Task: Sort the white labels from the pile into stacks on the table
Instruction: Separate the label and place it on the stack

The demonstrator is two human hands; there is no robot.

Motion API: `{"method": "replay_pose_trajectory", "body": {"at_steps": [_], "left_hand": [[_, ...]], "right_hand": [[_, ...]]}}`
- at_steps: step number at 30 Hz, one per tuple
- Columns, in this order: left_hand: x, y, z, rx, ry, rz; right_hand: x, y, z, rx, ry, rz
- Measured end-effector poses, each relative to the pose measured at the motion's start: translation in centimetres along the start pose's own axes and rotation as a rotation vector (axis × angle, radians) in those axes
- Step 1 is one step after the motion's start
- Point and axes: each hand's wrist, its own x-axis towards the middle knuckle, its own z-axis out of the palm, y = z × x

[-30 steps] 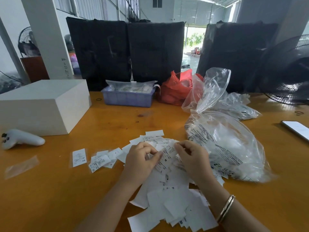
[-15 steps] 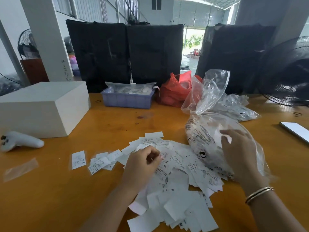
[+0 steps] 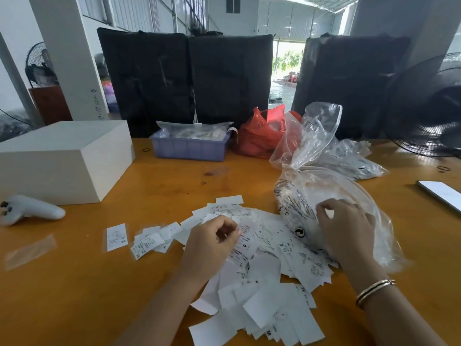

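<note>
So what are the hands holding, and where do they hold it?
The left hand pinches white labels at their top edge, over the pile. The right hand rests on the clear plastic bag; whether it grips it cannot be told.

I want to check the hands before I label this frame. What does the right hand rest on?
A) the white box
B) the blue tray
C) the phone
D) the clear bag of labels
D: the right hand lies on the clear bag beside the label pile, fingers bent against the plastic, while the left hand is on the pile.
</note>
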Motion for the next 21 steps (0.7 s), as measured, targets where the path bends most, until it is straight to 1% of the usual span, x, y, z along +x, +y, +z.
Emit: {"method": "replay_pose_trajectory", "body": {"at_steps": [2, 3, 4, 5, 7, 8, 9, 11, 15, 17, 19, 20, 21], "left_hand": [[-0.1, 0.2, -0.2, -0.016, 0.015, -0.029], [-0.1, 0.3, -0.3, -0.037, 0.021, -0.051], [-0.1, 0.6, -0.4, -0.067, 0.023, -0.075], [-0.1, 0.8, -0.6, -0.105, 0.026, -0.089], [-0.1, 1.1, -0.9, -0.161, 0.040, -0.074], [-0.1, 1.2, -1.1, -0.170, 0.046, -0.058], [-0.1, 1.3, -1.3, -0.173, 0.050, -0.046], [0.0, 1.3, -1.4, -0.181, 0.052, -0.066], [0.3, 1.3, -1.5, -0.186, 0.034, -0.170], [0.2, 1.4, -1.6, -0.322, -0.008, -0.212], [0.0, 1.7, -1.8, -0.538, -0.069, -0.304], [0.0, 1.8, -1.9, -0.562, -0.093, -0.356], [0.0, 1.7, -2.0, -0.518, -0.107, -0.377]], "right_hand": [[-0.1, -0.8, -0.5, 0.145, 0.127, -0.113], [-0.2, -1.5, -0.8, 0.256, 0.175, -0.187], [-0.4, -2.3, -1.1, 0.397, 0.180, -0.236], [-0.7, -3.3, -1.3, 0.550, 0.120, -0.230], [-1.8, -5.5, -1.5, 0.820, -0.139, -0.120], [-2.4, -6.5, -1.3, 0.903, -0.276, -0.073], [-3.1, -7.2, -0.9, 0.963, -0.376, -0.039], [-4.1, -8.2, -0.3, 1.069, -0.477, 0.017], [-5.4, -8.9, 0.6, 1.137, -0.575, 0.095], [-5.7, -9.1, 1.0, 1.110, -0.599, 0.088], [-5.9, -9.2, 1.3, 1.083, -0.590, 0.090], [-6.0, -9.1, 1.4, 1.076, -0.582, 0.092], [-6.0, -9.1, 1.5, 1.070, -0.573, 0.091]]}}
